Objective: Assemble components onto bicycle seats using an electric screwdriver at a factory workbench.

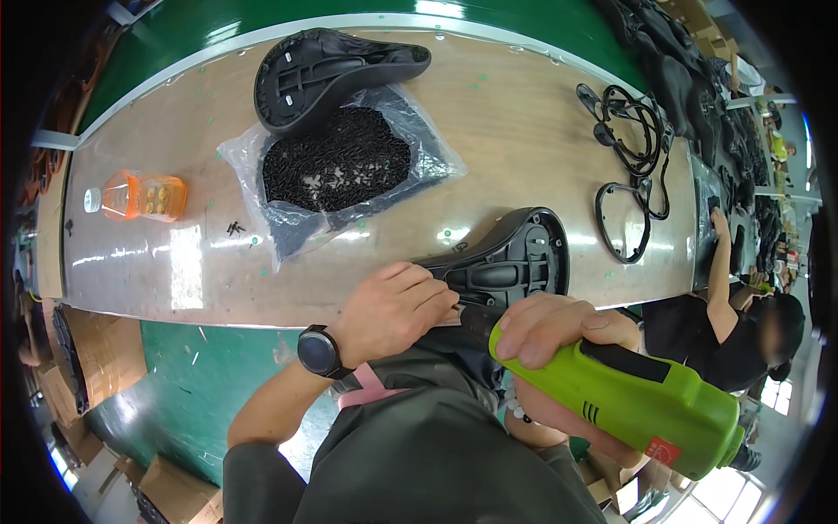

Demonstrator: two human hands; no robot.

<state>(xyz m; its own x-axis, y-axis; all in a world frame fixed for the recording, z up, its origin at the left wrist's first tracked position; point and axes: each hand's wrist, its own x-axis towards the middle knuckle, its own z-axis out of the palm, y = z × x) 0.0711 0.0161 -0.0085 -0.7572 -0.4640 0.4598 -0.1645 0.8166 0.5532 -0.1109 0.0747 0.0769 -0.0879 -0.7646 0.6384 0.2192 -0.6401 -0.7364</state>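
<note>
A black bicycle saddle (511,262) lies underside up at the table's near edge, its ribbed base showing. My left hand (393,307), a watch on its wrist, is closed at the saddle's narrow end; whatever lies between its fingertips is hidden. My right hand (559,330) grips a green power screwdriver (642,397), its dark tip pointing at my left fingertips over the saddle. Beyond them, a clear plastic bag (436,162) lies spread under a heap of small black screws (336,166). A second black saddle (305,74) rests upturned on the bag's far side.
An orange bottle (144,196) lies at the table's left, with a few loose screws (236,229) nearer the middle. Black loop-shaped frames (633,148) sit at the right. Another person (707,327) works at the right edge, beside piled black saddles (672,70). Cardboard boxes (179,489) stand on the floor.
</note>
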